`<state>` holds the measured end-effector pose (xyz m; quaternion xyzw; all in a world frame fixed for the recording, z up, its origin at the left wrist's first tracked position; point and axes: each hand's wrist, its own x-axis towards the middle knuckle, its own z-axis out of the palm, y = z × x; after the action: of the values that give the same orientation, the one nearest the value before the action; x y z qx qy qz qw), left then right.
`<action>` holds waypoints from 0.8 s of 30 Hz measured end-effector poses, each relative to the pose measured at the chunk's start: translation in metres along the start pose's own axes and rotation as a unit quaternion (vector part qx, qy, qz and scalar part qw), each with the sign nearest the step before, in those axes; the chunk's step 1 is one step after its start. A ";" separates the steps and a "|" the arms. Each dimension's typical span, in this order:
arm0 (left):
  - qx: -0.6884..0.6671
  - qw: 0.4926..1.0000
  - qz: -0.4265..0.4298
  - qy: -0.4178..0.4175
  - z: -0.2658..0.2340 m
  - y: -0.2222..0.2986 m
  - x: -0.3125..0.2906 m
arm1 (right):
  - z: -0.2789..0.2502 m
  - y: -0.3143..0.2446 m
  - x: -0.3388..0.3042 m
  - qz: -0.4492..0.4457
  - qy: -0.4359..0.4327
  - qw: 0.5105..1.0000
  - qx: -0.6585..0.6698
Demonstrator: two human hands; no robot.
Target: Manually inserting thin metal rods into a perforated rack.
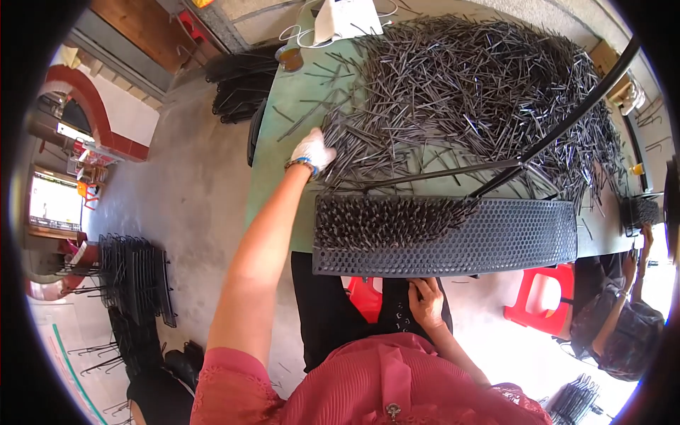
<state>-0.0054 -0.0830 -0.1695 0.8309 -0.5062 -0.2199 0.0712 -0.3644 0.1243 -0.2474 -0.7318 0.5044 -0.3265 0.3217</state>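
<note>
My left hand (pixel 314 151), in a white glove, reaches over the table to the left edge of a heap of thin black strips (pixel 489 85). Its thumb and forefinger are spread, and they touch strips at the heap's edge. A curved dark grey perforated panel (pixel 517 237) lies in front of me along the table's near edge. Short black pieces (pixel 386 223) stand densely in the holes of its left half. Just below the panel's near edge is my right hand (pixel 426 303), bare, with its fingers curled upward. Its fingertips are hidden, so anything in them does not show.
A black rod frame (pixel 567 124) slants over the heap. A cup of brown liquid (pixel 290 59) and a white box with a cable (pixel 347 21) stand at the green table's (pixel 276 127) far left. A co-worker (pixel 616 319) sits right, near a red stool (pixel 544 297). Black racks (pixel 134 276) stand left.
</note>
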 end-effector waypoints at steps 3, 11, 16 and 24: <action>-0.023 1.000 -0.014 -0.005 0.010 0.026 0.023 | 0.005 0.005 -0.004 0.008 -0.008 1.000 -0.011; -0.184 0.968 0.127 -0.114 -0.014 0.005 0.012 | 0.003 0.011 -0.004 0.006 0.008 1.000 -0.008; -0.068 0.973 0.195 0.102 0.023 -0.053 -0.018 | 0.004 0.009 -0.004 0.011 -0.006 1.000 -0.009; -0.545 0.829 0.126 -0.001 0.007 -0.069 -0.040 | 0.001 -0.001 0.000 -0.009 -0.002 1.000 0.009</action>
<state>0.0316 -0.0149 -0.1876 0.5856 -0.4048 -0.4503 0.5389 -0.3628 0.1251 -0.2473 -0.7340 0.4942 -0.3323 0.3265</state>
